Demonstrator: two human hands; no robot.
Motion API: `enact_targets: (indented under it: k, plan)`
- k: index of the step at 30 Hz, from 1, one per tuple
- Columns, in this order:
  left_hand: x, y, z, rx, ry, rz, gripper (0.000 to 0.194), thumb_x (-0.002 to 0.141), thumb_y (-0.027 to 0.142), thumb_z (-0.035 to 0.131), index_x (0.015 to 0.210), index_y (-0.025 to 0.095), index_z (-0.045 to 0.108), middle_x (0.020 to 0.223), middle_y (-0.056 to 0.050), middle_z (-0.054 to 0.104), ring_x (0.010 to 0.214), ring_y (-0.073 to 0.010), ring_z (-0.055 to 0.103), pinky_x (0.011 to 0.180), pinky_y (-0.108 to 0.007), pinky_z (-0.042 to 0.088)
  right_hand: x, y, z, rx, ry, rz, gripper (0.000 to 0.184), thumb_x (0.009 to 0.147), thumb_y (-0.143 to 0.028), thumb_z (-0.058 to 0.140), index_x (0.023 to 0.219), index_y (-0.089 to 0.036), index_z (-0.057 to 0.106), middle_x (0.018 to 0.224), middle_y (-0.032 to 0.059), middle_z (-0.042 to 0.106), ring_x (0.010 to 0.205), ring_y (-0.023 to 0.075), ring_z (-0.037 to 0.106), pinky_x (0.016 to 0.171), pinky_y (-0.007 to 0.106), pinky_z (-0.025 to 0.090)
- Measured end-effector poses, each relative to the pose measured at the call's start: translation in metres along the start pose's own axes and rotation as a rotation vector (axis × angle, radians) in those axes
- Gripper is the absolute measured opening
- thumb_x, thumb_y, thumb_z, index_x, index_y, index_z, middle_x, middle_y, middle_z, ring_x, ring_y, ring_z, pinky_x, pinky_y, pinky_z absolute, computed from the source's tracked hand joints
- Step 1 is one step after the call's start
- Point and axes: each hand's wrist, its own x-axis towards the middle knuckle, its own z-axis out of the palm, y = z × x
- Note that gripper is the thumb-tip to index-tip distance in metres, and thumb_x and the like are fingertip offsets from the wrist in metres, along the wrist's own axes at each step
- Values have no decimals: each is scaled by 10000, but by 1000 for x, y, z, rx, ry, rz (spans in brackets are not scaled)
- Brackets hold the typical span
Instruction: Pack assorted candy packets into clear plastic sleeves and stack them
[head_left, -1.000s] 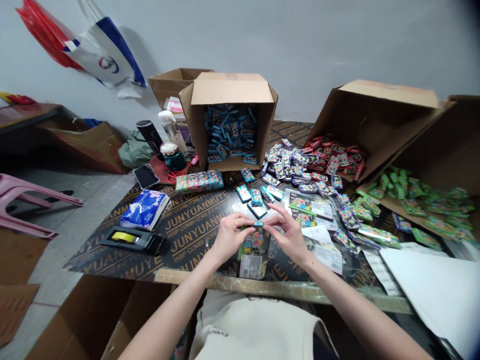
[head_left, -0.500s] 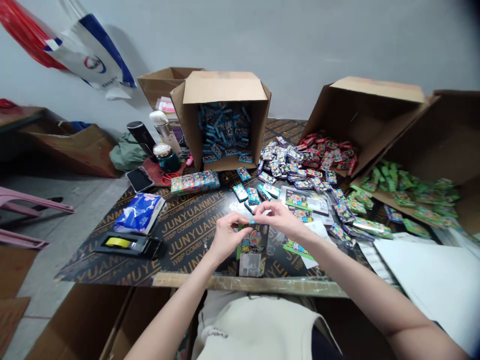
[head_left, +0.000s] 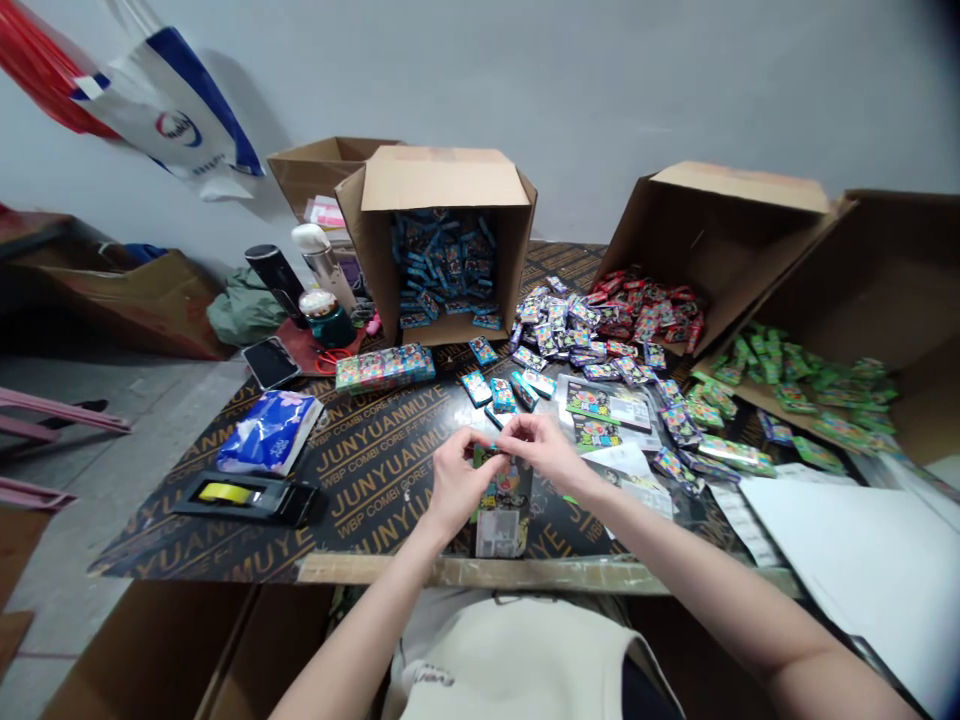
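Observation:
Close to the table's front edge, a flat dark printed packet (head_left: 504, 510) with green edging and a pale label hangs or lies below my hands. My left hand (head_left: 459, 480) is closed at its top left, thumb across the front and fingertips pinched. My right hand (head_left: 544, 450) pinches the top edge from the other side, its fingertips meeting the left ones. Whatever small thing may be between the fingertips is hidden. Just beyond the hands lie several small blue boxes (head_left: 503, 395). Similar printed packets (head_left: 611, 403) lie to the right.
A carton (head_left: 450, 180) of blue boxes stands at the back. Purple packs (head_left: 555, 325), red packs (head_left: 660, 308) and green packs (head_left: 780, 360) spread rightward by tilted cartons. On the left are a tape dispenser (head_left: 247, 497), tissues (head_left: 266, 432), a phone (head_left: 271, 362) and a row of boxes (head_left: 385, 368).
The view has shifted slightly, so the scene sits a little further left and lower. Both hands stay at the packet's top, with their fingertips moved only slightly.

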Motion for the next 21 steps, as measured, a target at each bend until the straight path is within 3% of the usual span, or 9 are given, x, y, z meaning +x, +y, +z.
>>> enact_targets:
  k: [2,5,8,11,14,16,18,21]
  plan:
    - [-7,-9,4,-166,-33,-121,324,606,249,719,877,171,558,748,9,621,678,-131,585,642,-245,457,-3,5,8,123,97,20,211,672,-261,633,830,-205,506,563,-69,516,486,86,439,440,175,303]
    - [-21,-23,9,-325,-227,-301,366,628,279,713,938,147,571,812,-27,667,722,-160,617,696,-285,482,-3,10,12,279,169,118,263,685,-254,588,916,-230,464,600,-63,552,493,99,478,434,178,333]
    - [-25,-27,1,-263,-277,-320,302,694,312,659,925,124,609,892,-67,683,789,-193,627,755,-320,482,5,13,-11,301,239,147,331,734,-348,555,1026,-224,459,817,21,643,689,158,595,562,253,450]
    - [0,-18,-24,-68,-211,-140,301,751,313,596,995,138,597,935,-63,679,839,-210,624,780,-330,479,15,24,-69,-54,370,-21,398,773,-461,506,1091,-222,506,1054,79,613,962,220,570,753,355,461]
    - [50,-8,-60,357,-127,136,346,823,234,475,1161,180,521,1093,-63,626,984,-216,582,879,-337,430,25,56,-145,-750,427,-148,475,670,-500,592,1004,-162,603,1143,152,568,1132,320,452,913,470,353]
    - [89,-12,-80,698,-58,254,446,826,147,410,1271,175,424,1279,-93,502,1158,-236,468,985,-364,339,30,85,-190,-1112,326,-109,558,651,-486,597,1099,-154,579,1202,176,530,1179,356,402,929,512,323]
    - [123,-25,-93,992,-22,250,501,814,86,365,1312,140,366,1357,-132,405,1242,-268,365,1020,-414,277,32,112,-221,-1333,205,-57,591,682,-480,563,1178,-161,535,1201,183,529,1163,354,429,906,505,356]
    - [157,-55,-97,1182,-49,185,487,806,64,343,1288,113,393,1320,-175,437,1207,-303,392,966,-464,310,30,138,-240,-1426,156,-81,528,759,-464,474,1201,-178,516,1133,177,569,1081,324,513,830,438,445]
